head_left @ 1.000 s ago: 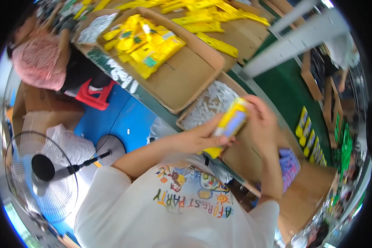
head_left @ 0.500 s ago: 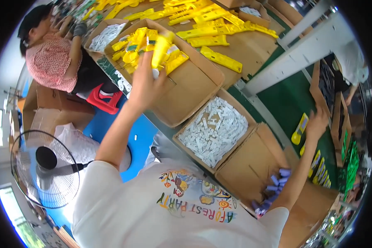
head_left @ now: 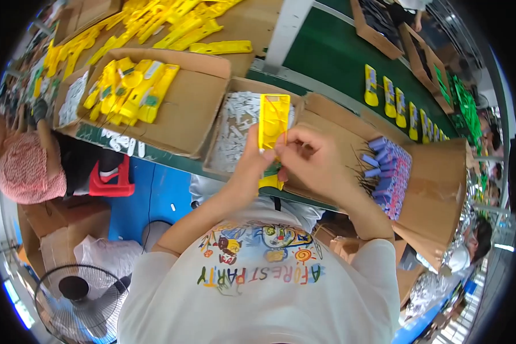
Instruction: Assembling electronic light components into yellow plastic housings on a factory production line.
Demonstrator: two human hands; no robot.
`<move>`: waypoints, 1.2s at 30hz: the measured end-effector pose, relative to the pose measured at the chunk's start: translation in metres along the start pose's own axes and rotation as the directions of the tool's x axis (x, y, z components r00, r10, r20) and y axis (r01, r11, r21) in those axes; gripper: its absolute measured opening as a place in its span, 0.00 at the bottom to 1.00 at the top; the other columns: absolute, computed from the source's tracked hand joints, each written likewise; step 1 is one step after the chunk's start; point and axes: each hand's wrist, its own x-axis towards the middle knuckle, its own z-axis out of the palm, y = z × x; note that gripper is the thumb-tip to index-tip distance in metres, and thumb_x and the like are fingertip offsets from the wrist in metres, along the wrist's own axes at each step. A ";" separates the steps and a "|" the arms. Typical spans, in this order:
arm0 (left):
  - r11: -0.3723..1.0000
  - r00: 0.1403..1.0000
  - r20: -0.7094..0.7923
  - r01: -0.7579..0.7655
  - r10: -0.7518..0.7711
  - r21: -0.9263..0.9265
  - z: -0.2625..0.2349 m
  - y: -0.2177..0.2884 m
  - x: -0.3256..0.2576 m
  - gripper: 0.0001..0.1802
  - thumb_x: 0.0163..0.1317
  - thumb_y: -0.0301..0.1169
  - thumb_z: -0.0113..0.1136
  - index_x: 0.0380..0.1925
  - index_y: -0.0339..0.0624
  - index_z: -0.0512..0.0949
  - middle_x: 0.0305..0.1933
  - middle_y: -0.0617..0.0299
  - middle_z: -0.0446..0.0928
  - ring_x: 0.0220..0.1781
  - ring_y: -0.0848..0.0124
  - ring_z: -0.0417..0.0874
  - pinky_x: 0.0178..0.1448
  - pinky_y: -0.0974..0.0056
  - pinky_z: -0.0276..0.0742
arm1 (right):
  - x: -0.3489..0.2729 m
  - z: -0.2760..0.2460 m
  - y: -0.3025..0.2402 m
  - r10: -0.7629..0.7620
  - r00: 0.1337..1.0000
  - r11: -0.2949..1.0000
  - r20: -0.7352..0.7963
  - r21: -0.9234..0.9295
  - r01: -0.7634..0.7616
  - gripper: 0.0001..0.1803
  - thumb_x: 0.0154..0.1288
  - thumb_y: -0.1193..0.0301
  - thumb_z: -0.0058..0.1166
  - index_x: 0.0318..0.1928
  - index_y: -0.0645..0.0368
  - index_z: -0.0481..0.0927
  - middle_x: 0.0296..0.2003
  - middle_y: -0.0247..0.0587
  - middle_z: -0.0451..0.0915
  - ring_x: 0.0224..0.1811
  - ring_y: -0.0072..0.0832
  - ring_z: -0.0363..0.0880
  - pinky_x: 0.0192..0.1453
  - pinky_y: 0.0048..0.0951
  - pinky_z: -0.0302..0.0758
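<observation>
In front of my chest my left hand (head_left: 249,163) grips a yellow plastic housing (head_left: 274,114). Its hollow, ribbed inside faces up, with a thin reddish wire near its top edge. My right hand (head_left: 315,160) is at the housing's right side, thumb and fingers pinched together; what they pinch is too small to make out. Below both hands the housing's narrower yellow end shows. Right under them stands a carton of small white plastic parts (head_left: 235,123). To the right, purple cylinders with thin wires (head_left: 393,175) stand bunched in another carton.
On the left, a carton (head_left: 183,109) holds several yellow housings (head_left: 135,86). More yellow pieces (head_left: 172,23) pile up behind it. Finished-looking yellow units (head_left: 371,86) line the green belt (head_left: 327,57). A co-worker (head_left: 28,169) sits at far left; a fan (head_left: 77,292) stands lower left.
My left hand has come from the left carton to my front with a yellow housing. My right hand has left the belt and joined it. The view has turned.
</observation>
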 end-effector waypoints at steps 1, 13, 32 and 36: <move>1.000 1.000 0.025 0.019 -0.019 -0.009 0.002 -0.003 0.003 0.26 0.64 0.30 0.43 0.62 0.43 0.55 0.52 0.56 0.69 0.46 0.68 0.77 0.52 0.63 0.74 | -0.007 0.005 0.003 -0.152 0.985 0.942 -0.078 -0.315 0.120 0.05 0.58 0.74 0.61 0.34 0.60 0.80 0.26 0.36 0.78 0.22 0.21 0.76 0.25 0.25 0.71; 0.988 0.984 0.112 0.130 -0.138 0.080 0.013 -0.008 0.004 0.23 0.65 0.21 0.41 0.59 0.44 0.51 0.38 0.58 0.69 0.30 0.70 0.74 0.37 0.62 0.77 | -0.059 -0.172 0.109 0.184 0.943 0.071 -0.276 -0.953 -0.293 0.10 0.50 0.74 0.62 0.36 0.59 0.82 0.37 0.46 0.81 0.37 0.46 0.80 0.38 0.41 0.77; 0.987 0.987 -0.034 0.159 -0.158 0.030 -0.036 0.010 -0.029 0.27 0.63 0.26 0.45 0.63 0.46 0.56 0.37 0.58 0.68 0.31 0.71 0.74 0.38 0.63 0.77 | 0.037 0.014 0.034 -0.415 0.761 0.732 0.499 -0.313 0.605 0.26 0.55 0.77 0.56 0.58 0.57 0.74 0.61 0.44 0.71 0.67 0.43 0.65 0.68 0.44 0.65; 0.984 0.963 -0.269 -0.039 -0.010 -0.176 -0.060 0.030 -0.047 0.25 0.62 0.23 0.43 0.59 0.49 0.54 0.37 0.56 0.69 0.31 0.68 0.74 0.39 0.59 0.77 | 0.113 0.018 0.059 -0.223 0.920 0.899 0.323 -0.296 0.322 0.20 0.53 0.80 0.54 0.49 0.57 0.79 0.50 0.40 0.76 0.57 0.37 0.73 0.54 0.35 0.75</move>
